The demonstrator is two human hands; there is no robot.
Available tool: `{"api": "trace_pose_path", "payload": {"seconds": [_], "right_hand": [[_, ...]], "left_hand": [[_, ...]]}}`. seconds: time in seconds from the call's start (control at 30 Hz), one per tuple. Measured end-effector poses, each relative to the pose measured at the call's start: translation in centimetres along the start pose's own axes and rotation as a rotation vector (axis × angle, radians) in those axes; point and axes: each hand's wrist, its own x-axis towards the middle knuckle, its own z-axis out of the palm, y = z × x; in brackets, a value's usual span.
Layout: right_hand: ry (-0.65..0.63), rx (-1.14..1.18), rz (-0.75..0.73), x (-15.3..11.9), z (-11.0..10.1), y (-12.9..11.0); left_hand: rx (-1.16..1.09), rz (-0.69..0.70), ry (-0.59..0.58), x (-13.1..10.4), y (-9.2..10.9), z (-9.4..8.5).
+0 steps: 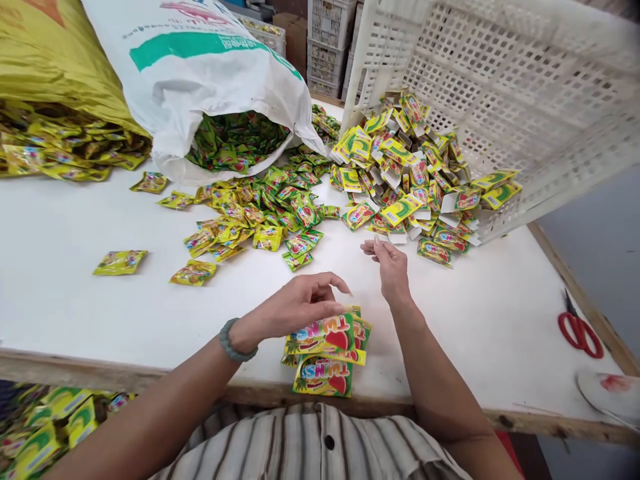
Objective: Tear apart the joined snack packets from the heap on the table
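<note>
My left hand (305, 303), with a green band (237, 341) at the wrist, is over several small printed boxes (324, 375) at the table's front edge. Its thumb and index finger are apart with nothing visible between them; the other fingers are partly hidden. The boxes overlap and show "TWINS" lettering and watermelon pictures. To the right, my right hand (393, 270) is stretched towards a heap of small boxes (400, 210), just short of it. Its fingers extend to the left, and I see nothing in them. Green sachets (303, 210) and yellow sachets (227, 230) lie beyond my hands.
A tilted white crate (480, 87) stands behind the box heap. At the back left, a white sack (200, 67) spills green sachets beside a yellow bag (50, 60). Red-handled scissors (580, 330) lie at the right. More boxes (55, 423) are below the table's left edge.
</note>
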Motion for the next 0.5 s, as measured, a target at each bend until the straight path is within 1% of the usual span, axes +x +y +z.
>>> {"api": "trace_pose_path", "payload": {"seconds": [0.03,0.13,0.17,0.2,0.23,0.3,0.4,0.43,0.5], "right_hand": [[-0.016,-0.02,-0.006,0.1,-0.2,0.1],[-0.135,-0.071,-0.064,0.0,-0.3,0.0],[-0.153,-0.083,-0.084,-0.1,-0.3,-0.1],[-0.156,-0.092,-0.097,-0.1,-0.3,-0.2],[-0.146,-0.101,-0.105,-0.1,-0.3,-0.2],[-0.115,-0.12,-0.104,0.0,-0.5,0.0],[-0.076,-0.169,-0.099,0.4,-0.8,0.5],[-0.066,-0.191,-0.102,0.5,-0.9,0.6],[-0.051,-0.239,-0.114,0.7,-1.1,0.9]], "left_hand": [[0.038,0.004,0.029,0.1,0.2,0.0],[0.114,0.002,0.221,0.4,0.5,-0.3],[0.13,-0.004,0.245,0.6,0.7,-0.5],[0.148,-0.008,0.236,0.7,1.0,-0.6],[0.174,-0.01,0.194,0.8,1.3,-0.5],[0.266,-0.01,0.058,1.2,1.7,-0.2],[0.58,0.015,-0.136,1.8,1.7,0.8],[0.704,0.006,-0.204,2.0,1.5,1.1],[0.904,-0.058,-0.352,2.5,1.2,1.5]]}}
